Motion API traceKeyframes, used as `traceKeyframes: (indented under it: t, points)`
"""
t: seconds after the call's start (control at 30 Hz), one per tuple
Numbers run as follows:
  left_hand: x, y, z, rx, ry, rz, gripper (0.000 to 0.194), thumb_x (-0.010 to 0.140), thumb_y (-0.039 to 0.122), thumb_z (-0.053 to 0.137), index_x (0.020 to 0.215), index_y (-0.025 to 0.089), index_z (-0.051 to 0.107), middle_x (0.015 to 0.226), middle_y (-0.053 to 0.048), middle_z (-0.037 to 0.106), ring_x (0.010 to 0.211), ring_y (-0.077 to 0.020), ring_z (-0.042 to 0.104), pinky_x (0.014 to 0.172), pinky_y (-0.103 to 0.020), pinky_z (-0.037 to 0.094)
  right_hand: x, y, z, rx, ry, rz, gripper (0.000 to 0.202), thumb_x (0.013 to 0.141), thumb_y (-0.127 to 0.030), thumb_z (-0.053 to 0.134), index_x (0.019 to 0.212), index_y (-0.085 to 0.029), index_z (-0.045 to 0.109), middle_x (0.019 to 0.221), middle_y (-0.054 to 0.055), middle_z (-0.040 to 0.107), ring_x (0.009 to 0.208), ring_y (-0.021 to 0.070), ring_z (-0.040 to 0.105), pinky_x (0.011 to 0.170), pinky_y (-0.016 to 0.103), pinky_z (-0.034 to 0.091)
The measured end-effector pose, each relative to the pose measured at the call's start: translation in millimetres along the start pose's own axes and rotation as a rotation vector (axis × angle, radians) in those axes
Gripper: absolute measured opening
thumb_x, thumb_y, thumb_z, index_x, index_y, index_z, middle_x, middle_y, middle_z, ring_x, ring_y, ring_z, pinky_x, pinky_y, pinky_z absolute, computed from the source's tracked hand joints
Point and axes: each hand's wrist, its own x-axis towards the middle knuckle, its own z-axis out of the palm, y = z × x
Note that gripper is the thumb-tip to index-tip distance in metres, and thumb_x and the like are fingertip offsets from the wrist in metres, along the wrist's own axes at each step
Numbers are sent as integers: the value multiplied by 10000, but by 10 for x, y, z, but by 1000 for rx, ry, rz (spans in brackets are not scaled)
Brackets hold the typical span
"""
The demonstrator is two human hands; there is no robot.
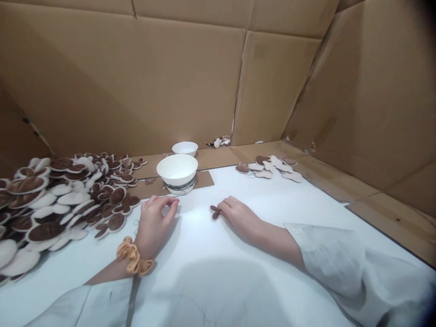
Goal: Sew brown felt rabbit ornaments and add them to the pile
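Note:
My right hand (238, 215) is closed on a small brown plush piece (215, 212), whose two rounded lobes stick out past the fingertips just above the white tabletop. To the left, my left hand (158, 218) makes a pinch, thumb against forefinger; whatever is in it is too small to make out. An orange scrunchie (133, 259) circles that wrist. Just beyond the left hand stands a white bowl (177, 170) with dark thread (181, 185) wound round its lower part. A big heap of brown and white plush pieces (75, 195) lies left of my left hand.
Behind the first bowl is a second white bowl (185, 148). A smaller group of plush pieces (270, 168) lies at the back right. Cardboard walls (184, 81) enclose the table at the back and sides. Loose threads (204, 311) lie near the front edge.

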Motion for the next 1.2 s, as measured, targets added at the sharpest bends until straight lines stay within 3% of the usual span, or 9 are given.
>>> traceKeyframes:
  t: [0.27, 0.57, 0.83, 1.0, 1.2]
  points:
    - [27, -35, 11, 29, -9, -31, 236, 796, 321, 441, 763, 195, 638, 775, -27, 676, 746, -205, 544, 743, -346, 348, -161, 72, 51, -9, 84, -143, 211, 904, -164, 376, 828, -131, 571, 813, 96, 612, 747, 173, 530, 694, 311, 485]
    - [69, -71, 10, 90, -36, -110, 253, 803, 320, 415, 767, 202, 636, 815, -36, 693, 790, -229, 554, 730, -352, 338, -127, 66, -57, 173, 2, 56, 215, 879, -133, 408, 823, -169, 612, 802, 70, 603, 787, 165, 554, 707, 294, 470]
    - [96, -107, 56, 283, -85, -130, 304, 819, 383, 404, 846, 186, 634, 855, -79, 677, 867, -285, 548, 737, -384, 326, -180, 89, -64, 178, 10, 87, 233, 885, -157, 392, 821, -175, 615, 802, 53, 551, 698, 135, 554, 655, 263, 464]
    - [179, -21, 130, 425, -104, -75, 353, 806, 443, 424, 765, 163, 634, 836, -131, 661, 830, -311, 560, 721, -407, 333, -143, 24, -67, 134, -36, 54, 242, 873, -113, 399, 762, -164, 608, 782, 57, 549, 771, 160, 562, 692, 286, 474]
    - [280, 15, 245, 480, -121, -10, 293, 821, 341, 425, 748, 151, 636, 820, -146, 659, 849, -310, 561, 740, -410, 330, -92, -75, -99, 88, -126, 83, 205, 864, -102, 426, 764, -157, 596, 814, 66, 551, 828, 169, 561, 725, 292, 479]
